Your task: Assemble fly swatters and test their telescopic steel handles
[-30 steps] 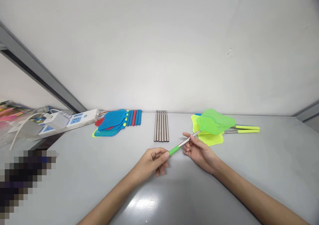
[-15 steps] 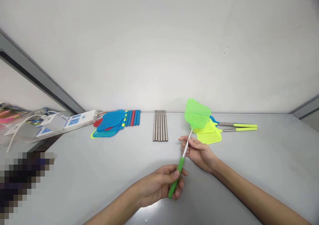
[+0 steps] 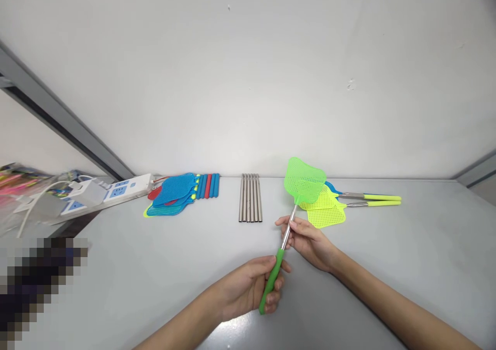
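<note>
A green fly swatter (image 3: 305,179) slants up and away from me above the table, its perforated head at the far end. My left hand (image 3: 253,288) is closed around its dark green grip. Higher up, the fingers of my right hand (image 3: 308,239) pinch the shiny metal shaft just above that grip. Behind the held swatter's head lie yellow fly swatters (image 3: 326,215) and a blue one, partly covered, their handles pointing right.
Several metal tubes (image 3: 250,199) lie side by side mid-table. To their left are blue and red grips (image 3: 208,186) and a pile of blue, red and yellow swatter heads (image 3: 174,192). A white power strip (image 3: 134,186) with plugs stands at the left edge.
The swatter has dipped slightly left and toward me, with both hands still on it. My left thumb has shifted on the grip. The camera view has moved a little.
</note>
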Available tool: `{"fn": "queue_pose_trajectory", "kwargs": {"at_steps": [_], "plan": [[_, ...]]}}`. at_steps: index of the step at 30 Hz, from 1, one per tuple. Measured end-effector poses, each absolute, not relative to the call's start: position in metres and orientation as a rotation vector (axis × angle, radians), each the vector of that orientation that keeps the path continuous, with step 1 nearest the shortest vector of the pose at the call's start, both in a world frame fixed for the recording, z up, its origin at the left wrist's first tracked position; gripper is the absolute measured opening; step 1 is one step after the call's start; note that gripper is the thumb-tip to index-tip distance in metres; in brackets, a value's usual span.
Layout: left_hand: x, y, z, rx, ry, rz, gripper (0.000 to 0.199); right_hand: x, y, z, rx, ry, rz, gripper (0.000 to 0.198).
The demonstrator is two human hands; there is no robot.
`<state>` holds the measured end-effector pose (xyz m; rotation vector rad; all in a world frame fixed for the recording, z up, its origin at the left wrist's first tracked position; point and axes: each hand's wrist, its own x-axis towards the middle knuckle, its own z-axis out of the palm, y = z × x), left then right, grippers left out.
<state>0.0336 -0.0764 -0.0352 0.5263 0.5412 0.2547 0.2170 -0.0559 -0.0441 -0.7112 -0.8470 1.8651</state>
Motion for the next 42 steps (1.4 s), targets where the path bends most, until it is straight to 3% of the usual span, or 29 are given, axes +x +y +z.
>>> {"fn": "queue_pose_trajectory", "kwargs": {"at_steps": [7, 15, 21, 30, 34, 42], "plan": [[0.034, -0.076, -0.036, 0.567, 0.537, 0.265, 0.028, 0.216, -0.057, -0.042, -0.709, -0.824, 1.864, 0.025], [0.034, -0.077, -0.034, 0.585, 0.522, 0.274, 0.025, 0.230, -0.042, -0.039, -0.624, -0.451, 1.920, 0.044], [0.034, -0.077, -0.036, 0.618, 0.510, 0.264, 0.026, 0.265, -0.023, -0.019, -0.676, -0.563, 1.677, 0.028], [0.031, -0.073, -0.026, 0.690, 0.564, 0.184, 0.029, 0.335, -0.017, 0.012, -1.183, -0.900, 1.525, 0.029], [0.030, -0.072, -0.024, 0.688, 0.585, 0.184, 0.029, 0.358, -0.022, 0.022, -1.299, -0.979, 1.593, 0.038], [0.029, -0.071, -0.023, 0.683, 0.597, 0.149, 0.029, 0.353, -0.030, 0.029, -1.358, -0.958, 1.839, 0.022]]}}
